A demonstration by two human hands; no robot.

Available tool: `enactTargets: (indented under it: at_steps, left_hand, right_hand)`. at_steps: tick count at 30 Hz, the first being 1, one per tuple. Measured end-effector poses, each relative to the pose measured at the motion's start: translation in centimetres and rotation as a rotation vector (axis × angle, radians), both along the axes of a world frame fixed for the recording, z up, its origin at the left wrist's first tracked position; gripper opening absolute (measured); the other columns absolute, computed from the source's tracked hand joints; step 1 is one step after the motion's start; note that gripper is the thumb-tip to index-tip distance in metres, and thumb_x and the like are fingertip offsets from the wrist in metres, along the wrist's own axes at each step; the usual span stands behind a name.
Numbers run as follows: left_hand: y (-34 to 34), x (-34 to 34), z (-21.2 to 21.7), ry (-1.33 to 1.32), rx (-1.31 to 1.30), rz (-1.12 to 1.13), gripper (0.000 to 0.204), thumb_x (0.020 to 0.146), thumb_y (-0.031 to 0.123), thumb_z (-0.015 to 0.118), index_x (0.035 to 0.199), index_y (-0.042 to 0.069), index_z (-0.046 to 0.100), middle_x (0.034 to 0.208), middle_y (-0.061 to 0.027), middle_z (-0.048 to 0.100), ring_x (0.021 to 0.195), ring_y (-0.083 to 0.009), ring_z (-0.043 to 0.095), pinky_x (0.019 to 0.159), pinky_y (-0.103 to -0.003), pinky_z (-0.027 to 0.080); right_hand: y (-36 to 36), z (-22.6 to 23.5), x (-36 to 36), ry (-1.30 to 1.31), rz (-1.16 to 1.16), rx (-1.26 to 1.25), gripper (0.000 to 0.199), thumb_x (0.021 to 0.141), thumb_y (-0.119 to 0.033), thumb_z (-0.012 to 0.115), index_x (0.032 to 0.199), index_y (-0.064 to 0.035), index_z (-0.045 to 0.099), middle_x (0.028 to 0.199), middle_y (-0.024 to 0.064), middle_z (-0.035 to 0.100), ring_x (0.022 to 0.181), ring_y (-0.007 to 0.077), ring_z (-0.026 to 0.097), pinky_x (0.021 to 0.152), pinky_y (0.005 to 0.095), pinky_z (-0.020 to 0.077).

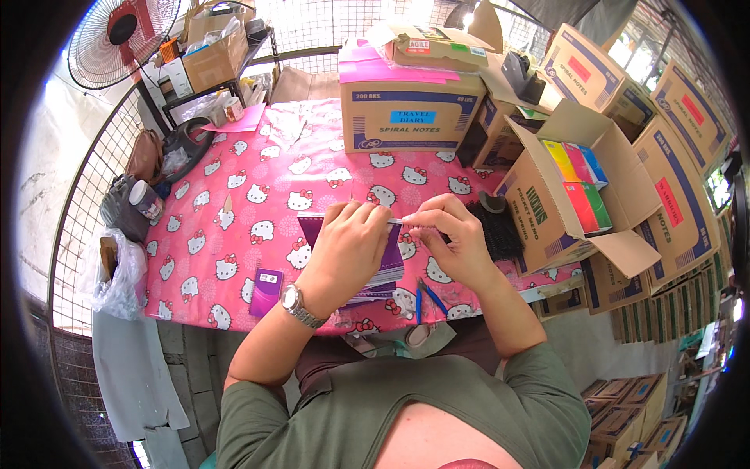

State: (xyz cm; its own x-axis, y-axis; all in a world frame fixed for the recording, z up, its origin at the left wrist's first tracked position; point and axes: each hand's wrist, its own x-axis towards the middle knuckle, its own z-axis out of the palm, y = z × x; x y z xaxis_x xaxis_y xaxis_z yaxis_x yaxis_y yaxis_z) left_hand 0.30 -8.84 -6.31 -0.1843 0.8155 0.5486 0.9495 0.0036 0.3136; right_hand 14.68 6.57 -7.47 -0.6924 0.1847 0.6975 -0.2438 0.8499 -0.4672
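My left hand (350, 238), with a metal watch on its wrist, grips the upper edge of a purple notebook (387, 262) that tops a small stack on the pink patterned tablecloth (234, 227). My right hand (455, 234) pinches a thin light strip at the notebook's top edge, fingertips close to my left hand's. A pile of black spiral coils (500, 230) lies just right of my right hand. Blue-handled pliers (426, 297) rest near the table's front edge below the hands.
A small purple booklet (266, 291) lies front left. An open carton with coloured notebooks (582, 184) stands at the right, amid more stacked cartons. A closed carton (410, 113) sits at the back. A fan (117, 39), wire fence and bags are on the left.
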Motion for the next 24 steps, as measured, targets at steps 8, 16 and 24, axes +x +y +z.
enactTargets:
  at_steps: [8,16,24]
  left_hand:
    - [0.3,0.8,0.9,0.017,-0.019,-0.013,0.025,0.088,0.011,0.062,0.113,0.007,0.058,0.095,-0.0117,0.065,0.094,-0.0304,0.062,0.093,-0.043,0.041]
    - [-1.1,0.1,1.4,-0.003,-0.126,-0.073,0.024,0.088,0.015,0.065,0.110,0.007,0.058,0.097,-0.0106,0.066,0.096,-0.0304,0.061,0.095,-0.043,0.040]
    - [-0.7,-0.7,0.5,-0.011,-0.109,-0.134,0.018,0.097,0.021,0.060,0.108,0.008,0.063,0.100,-0.0094,0.067,0.104,-0.0286,0.061,0.110,-0.051,0.029]
  right_hand:
    - [-1.3,1.8,1.4,-0.218,-0.034,-0.180,0.035,0.087,-0.004,0.070,0.121,-0.0049,0.061,0.097,0.0132,0.066,0.089,0.0321,0.069,0.076,0.0390,0.0562]
    - [-1.1,3.1,1.6,-0.419,0.129,-0.327,0.042,0.094,-0.009,0.067,0.133,-0.0054,0.051,0.091,0.0120,0.068,0.081,0.0199,0.069,0.075,0.0341,0.0553]
    - [26.0,-20.9,4.1,-0.654,-1.006,-0.224,0.049,0.081,-0.045,0.076,0.104,-0.0023,0.067,0.128,0.0310,0.056,0.122,0.0457,0.053,0.101,0.0502,0.0450]
